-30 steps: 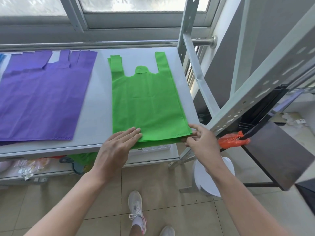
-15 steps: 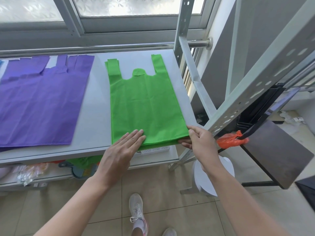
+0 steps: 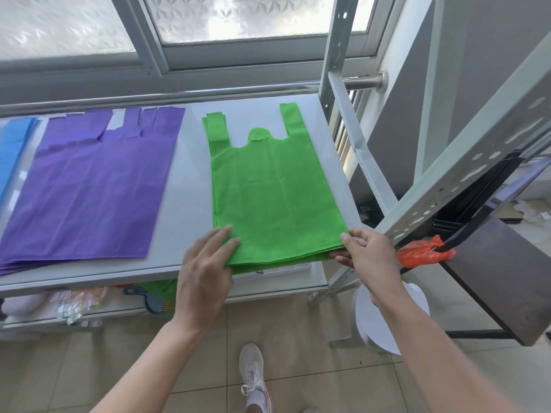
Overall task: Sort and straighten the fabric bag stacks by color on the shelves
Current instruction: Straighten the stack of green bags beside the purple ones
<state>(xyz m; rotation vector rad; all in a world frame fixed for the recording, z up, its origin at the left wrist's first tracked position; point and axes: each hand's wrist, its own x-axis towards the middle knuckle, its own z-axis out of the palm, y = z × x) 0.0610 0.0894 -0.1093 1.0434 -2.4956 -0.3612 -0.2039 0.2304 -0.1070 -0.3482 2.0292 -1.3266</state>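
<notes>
1. Little has shifted since a second ago: both hands stay at the near edge of the green bag stack (image 3: 274, 198), though the right thumb now sits on top of the corner rather than beside it.
2. Left hand (image 3: 205, 272) lies flat with fingers straight, pressing the near-left corner onto the shelf (image 3: 190, 189), probably to anchor the layers.
3. Right hand (image 3: 368, 251) pinches the near-right corner, thumb above and fingers beneath, likely to tug the edges flush.
4. Green bags lie at the shelf's right end with their handles toward the window. The purple bag stack (image 3: 89, 186) lies apart on the left, with a blue stack (image 3: 12, 150) beyond.
</notes>
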